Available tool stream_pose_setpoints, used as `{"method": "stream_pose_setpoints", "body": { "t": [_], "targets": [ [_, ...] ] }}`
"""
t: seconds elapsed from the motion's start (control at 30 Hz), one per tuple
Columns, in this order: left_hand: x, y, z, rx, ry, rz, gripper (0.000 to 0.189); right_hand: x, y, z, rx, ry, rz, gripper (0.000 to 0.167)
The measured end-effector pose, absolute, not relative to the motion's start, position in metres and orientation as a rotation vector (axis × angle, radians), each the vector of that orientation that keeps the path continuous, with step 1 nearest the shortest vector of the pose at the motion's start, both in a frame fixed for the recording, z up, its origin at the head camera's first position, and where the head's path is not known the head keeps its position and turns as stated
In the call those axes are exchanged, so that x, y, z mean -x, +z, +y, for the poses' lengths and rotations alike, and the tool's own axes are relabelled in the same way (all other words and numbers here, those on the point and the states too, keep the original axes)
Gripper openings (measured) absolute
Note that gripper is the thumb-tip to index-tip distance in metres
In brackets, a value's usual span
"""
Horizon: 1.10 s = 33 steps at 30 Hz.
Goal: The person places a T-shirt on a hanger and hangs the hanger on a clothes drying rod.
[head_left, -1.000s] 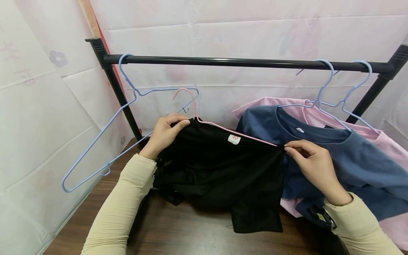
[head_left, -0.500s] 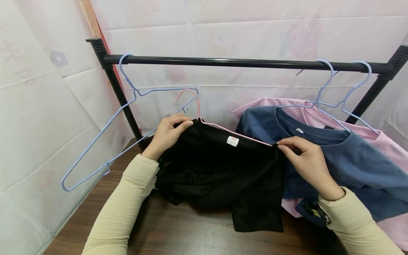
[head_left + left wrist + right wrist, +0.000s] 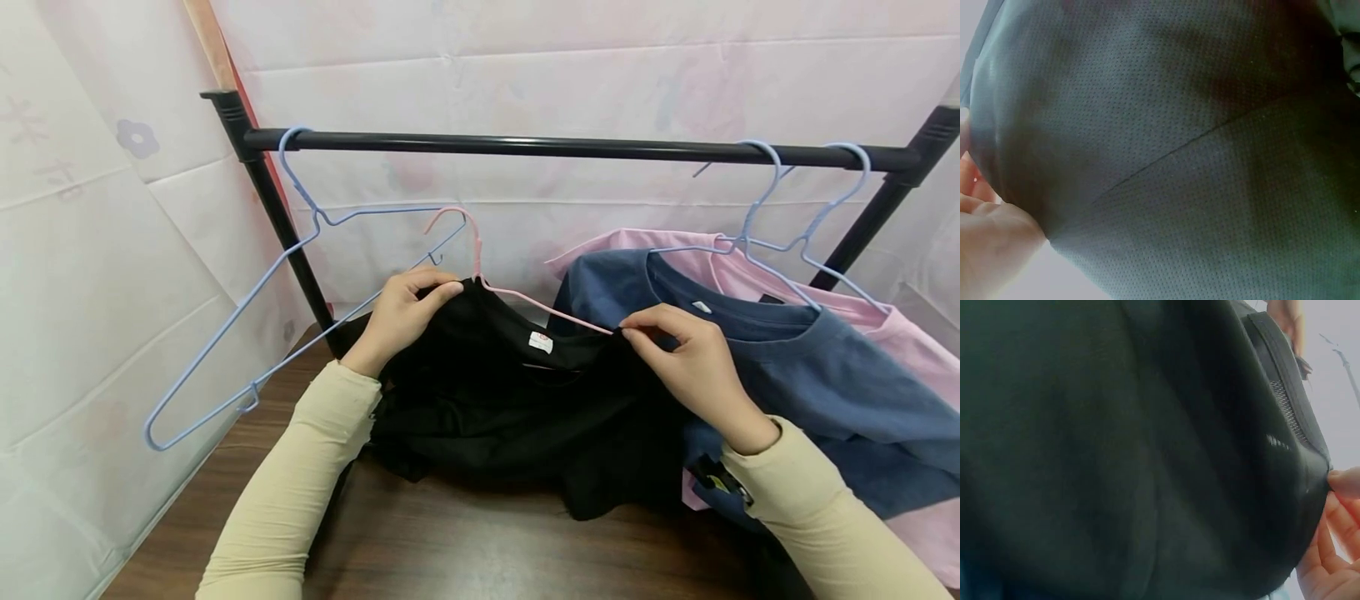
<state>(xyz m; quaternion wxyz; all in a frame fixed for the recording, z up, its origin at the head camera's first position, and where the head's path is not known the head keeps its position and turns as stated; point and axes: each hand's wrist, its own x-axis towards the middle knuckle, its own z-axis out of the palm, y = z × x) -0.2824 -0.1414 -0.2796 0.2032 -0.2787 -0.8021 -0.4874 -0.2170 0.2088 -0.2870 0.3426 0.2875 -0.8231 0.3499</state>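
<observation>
A black T-shirt (image 3: 495,417) with a white neck label (image 3: 540,342) hangs between my hands in the head view. My left hand (image 3: 401,317) pinches its collar on the left, close beside the hook of a pink hanger (image 3: 547,307). With thumb and forefinger, my right hand (image 3: 686,367) pinches the collar's right side at the end of the visible hanger arm. The pink hook stands upright below the rail, apart from it; the shirt hides the rest of the hanger. In both wrist views, black cloth (image 3: 1166,156) fills most of the picture.
A black rail (image 3: 510,146) runs across the back. On its left hangs a bare blue hanger (image 3: 225,325). To the right, a blue T-shirt (image 3: 810,375) and a pink shirt (image 3: 922,333) hang on blue hangers. Below lies a brown wooden tabletop (image 3: 480,542).
My right hand has moved left and slightly up, so the collar now sags between my hands. The pink hook has shifted a little right, and my left hand slightly right.
</observation>
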Motion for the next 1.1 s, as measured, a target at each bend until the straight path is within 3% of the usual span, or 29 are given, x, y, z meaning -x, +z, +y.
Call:
{"method": "stream_pose_setpoints", "body": {
  "t": [0.5,0.73,1.1],
  "targets": [
    [0.280,-0.279,-0.137,0.785,-1.324,-2.226,0.018,0.227,-0.283,0.190,-0.834,0.903,-2.191,0.013],
    [0.280,-0.281,-0.140,0.777,-1.332,-2.233,0.020,0.226,-0.284,0.205,-0.783,0.957,-2.251,0.025],
    [0.280,-0.281,-0.141,0.792,-1.332,-2.205,0.019,0.223,-0.282,0.220,-0.698,0.838,-2.676,0.029]
  ]
}}
